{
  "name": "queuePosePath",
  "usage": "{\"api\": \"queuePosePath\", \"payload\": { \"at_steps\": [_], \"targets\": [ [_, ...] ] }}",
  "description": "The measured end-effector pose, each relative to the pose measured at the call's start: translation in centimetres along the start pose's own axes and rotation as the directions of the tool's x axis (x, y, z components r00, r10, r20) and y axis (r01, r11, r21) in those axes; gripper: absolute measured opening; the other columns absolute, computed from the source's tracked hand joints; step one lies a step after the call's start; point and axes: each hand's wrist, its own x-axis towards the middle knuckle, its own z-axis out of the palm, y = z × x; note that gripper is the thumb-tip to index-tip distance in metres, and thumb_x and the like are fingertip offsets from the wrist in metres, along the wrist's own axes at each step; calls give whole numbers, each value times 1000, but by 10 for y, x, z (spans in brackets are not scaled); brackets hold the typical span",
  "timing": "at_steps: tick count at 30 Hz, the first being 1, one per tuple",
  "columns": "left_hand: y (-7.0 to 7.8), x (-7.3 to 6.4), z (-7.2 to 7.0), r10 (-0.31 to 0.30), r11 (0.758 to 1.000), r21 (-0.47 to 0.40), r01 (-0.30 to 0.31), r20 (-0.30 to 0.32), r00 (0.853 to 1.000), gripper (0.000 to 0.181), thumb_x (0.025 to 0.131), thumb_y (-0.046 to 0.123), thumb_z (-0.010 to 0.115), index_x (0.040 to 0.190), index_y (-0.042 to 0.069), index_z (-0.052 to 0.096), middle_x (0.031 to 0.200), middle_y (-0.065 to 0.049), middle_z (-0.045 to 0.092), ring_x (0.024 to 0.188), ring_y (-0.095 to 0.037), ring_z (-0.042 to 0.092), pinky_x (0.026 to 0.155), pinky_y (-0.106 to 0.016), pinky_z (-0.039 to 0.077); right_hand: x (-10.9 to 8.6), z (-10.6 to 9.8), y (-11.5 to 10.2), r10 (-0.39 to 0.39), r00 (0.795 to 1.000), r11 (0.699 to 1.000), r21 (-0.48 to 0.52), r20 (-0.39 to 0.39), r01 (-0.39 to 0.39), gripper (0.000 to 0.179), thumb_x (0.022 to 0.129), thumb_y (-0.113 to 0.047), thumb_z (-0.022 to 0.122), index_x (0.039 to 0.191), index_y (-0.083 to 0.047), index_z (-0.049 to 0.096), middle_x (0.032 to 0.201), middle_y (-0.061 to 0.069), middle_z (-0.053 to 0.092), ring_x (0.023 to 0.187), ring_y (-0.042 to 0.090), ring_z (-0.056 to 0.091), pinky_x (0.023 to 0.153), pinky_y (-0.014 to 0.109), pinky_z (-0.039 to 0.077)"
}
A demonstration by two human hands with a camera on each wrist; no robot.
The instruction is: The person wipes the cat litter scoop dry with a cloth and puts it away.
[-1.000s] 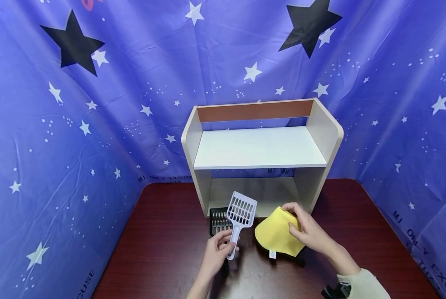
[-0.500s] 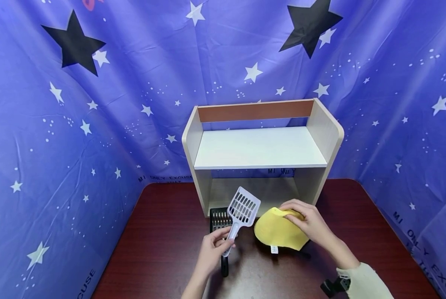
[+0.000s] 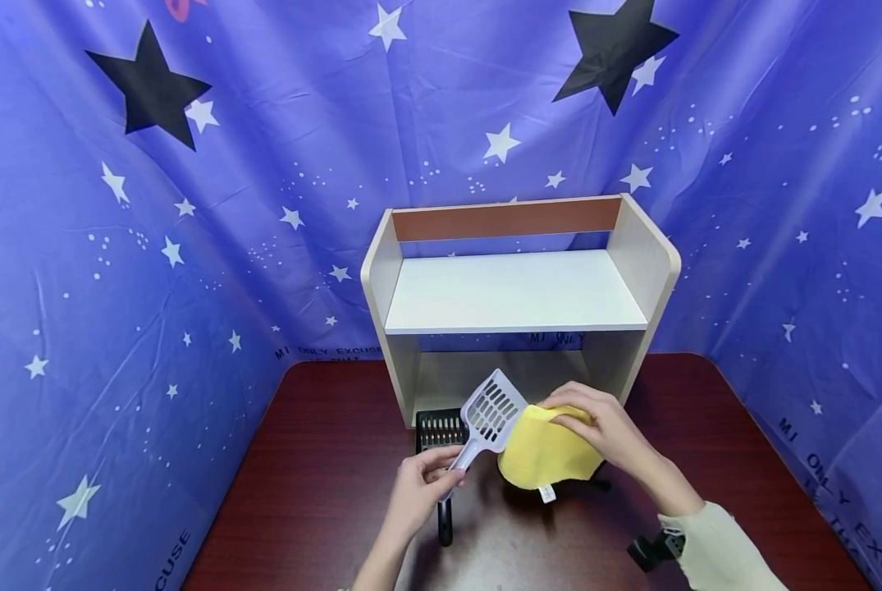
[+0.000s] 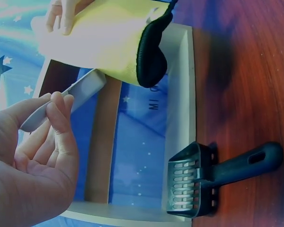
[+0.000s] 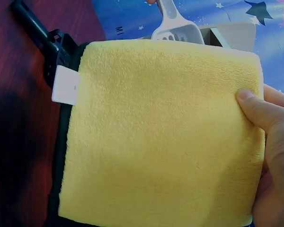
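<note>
Both hands are bare, with slim fingers. On the right hand (image 3: 605, 427), the thumb bears a short, rounded nail (image 5: 246, 93). Well back from those fingers, past the wrist, begins a pale cream sleeve (image 3: 724, 548) with an uneven edge. Just beside that edge, on the thumb side, sits a black device (image 3: 655, 552), rounded at one end and blockier at the other, with small greyish marks too tiny to read. Behind the left hand's (image 3: 413, 495) fingers, the forearm (image 3: 385, 554) is mostly bare.
</note>
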Motion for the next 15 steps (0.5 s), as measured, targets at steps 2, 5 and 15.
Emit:
{"api": "queuePosePath", "payload": {
  "at_steps": [2, 5, 15],
  "targets": [
    [1, 0, 1, 2, 1000, 18, -2, 0, 1000, 34, 86, -1, 69, 120, -7, 67, 106, -35, 69, 68, 0, 68, 60, -14, 50, 3, 1, -1, 6, 1000, 1000, 9, 1, -6, 37, 81, 6, 76, 111, -16, 73, 104, -3, 73, 97, 6, 64, 89, 8, 47],
    [3, 1, 1, -3, 999, 41, 3, 1, 1000, 33, 86, -1, 70, 119, -5, 68, 105, -33, 71, 67, 0, 68, 58, -13, 49, 7, 2, -3, 16, 1000, 1000, 5, -4, -16, 35, 79, 4, 78, 108, -15, 73, 102, -3, 73, 97, 5, 65, 88, 8, 47],
    [11, -1, 6, 3, 995, 95, -4, 14, 1000, 32, 84, 1, 73, 117, -1, 71, 101, -26, 74, 64, 0, 65, 56, -13, 48, 13, 12, -6, -9, 1000, 1000, -28, -11, 9, 29, 78, 0, 80, 99, -19, 72, 96, -6, 68, 89, 5, 62, 80, 8, 47]
  ]
}}
